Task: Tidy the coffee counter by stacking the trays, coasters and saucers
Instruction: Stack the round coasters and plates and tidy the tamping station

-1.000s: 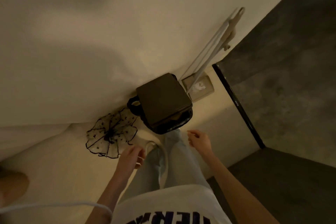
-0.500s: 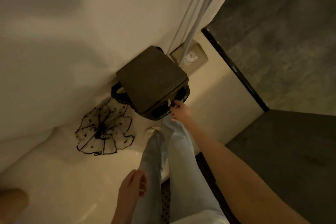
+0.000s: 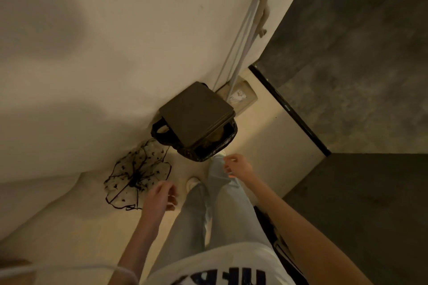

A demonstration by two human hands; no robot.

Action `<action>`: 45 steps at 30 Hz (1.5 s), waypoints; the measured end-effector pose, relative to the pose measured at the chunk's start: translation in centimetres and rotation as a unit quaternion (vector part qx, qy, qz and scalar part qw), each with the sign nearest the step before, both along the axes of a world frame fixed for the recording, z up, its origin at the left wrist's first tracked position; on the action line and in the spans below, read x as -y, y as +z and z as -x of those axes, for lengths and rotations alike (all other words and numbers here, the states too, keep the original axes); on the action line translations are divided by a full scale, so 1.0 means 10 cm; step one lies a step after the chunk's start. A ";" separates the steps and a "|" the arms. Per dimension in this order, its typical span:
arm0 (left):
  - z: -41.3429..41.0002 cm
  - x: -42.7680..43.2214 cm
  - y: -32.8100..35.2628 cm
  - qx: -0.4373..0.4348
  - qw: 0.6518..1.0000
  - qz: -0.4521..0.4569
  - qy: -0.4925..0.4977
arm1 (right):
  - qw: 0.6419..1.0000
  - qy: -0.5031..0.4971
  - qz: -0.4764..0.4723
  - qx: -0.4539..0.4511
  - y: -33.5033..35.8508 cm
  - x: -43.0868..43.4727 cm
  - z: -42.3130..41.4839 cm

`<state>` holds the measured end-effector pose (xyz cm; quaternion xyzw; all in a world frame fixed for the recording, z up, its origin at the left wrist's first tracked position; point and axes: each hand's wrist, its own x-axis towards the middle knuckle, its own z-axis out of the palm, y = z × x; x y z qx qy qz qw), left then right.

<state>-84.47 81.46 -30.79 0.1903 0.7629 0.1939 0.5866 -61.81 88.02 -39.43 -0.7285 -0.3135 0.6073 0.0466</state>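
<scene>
With no trays, coasters or saucers in view, both the left hand and right hand seemingly loose and empty, a foot could knock the half-open bin by the wall.

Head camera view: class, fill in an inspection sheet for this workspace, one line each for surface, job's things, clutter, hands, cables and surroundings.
Surface: pale floor; no counter in view.
Job's things: nothing seen; no trays, coasters or saucers.
Clutter: dark lidded bin with black liner, lid partly raised; black-trimmed sheer umbrella lying open on the floor beside it.
Hands: left hand and right hand both empty, fingers loosely curled, above the legs.
Cables: white cord at lower left.
Surroundings: pale wall; dustpan with long handle leaning in the corner; dark grey panel right.
</scene>
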 end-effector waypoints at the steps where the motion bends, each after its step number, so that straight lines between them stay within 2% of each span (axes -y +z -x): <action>1: 0.00 -0.06 0.10 -0.003 1.000 -0.010 -0.001 | 1.000 0.001 -0.007 -0.008 0.14 0.01 0.02; 9: -0.04 -0.29 0.63 0.018 0.997 -0.077 -0.020 | 0.989 -0.012 -0.136 -0.063 1.09 0.31 0.10; 14: -0.12 -0.24 0.68 0.035 0.992 -0.100 -0.067 | 0.967 -0.155 -0.178 -0.096 1.55 0.87 -0.09; 18: -0.28 -0.17 0.72 0.004 0.988 -0.146 -0.041 | 0.949 -0.258 -0.172 -0.059 1.71 1.20 -0.28; 25: -0.77 -0.04 0.80 0.027 0.984 -0.156 -0.086 | 0.909 -0.350 -0.221 -0.054 1.92 1.59 -0.69; 32: -1.53 0.14 0.96 0.053 0.976 -0.196 -0.079 | 0.880 -0.393 -0.259 -0.053 2.06 1.99 -1.14; 38: -2.49 0.47 1.06 0.099 0.948 -0.203 -0.222 | 0.823 -0.502 -0.265 0.021 2.12 2.66 -1.45; 41: -2.79 0.76 1.07 0.138 0.914 -0.197 -0.326 | 0.782 -0.563 -0.260 0.063 2.15 3.08 -1.43; 45: -3.01 1.05 1.10 0.171 0.859 -0.179 -0.448 | 0.704 -0.658 -0.244 0.108 2.17 3.57 -1.23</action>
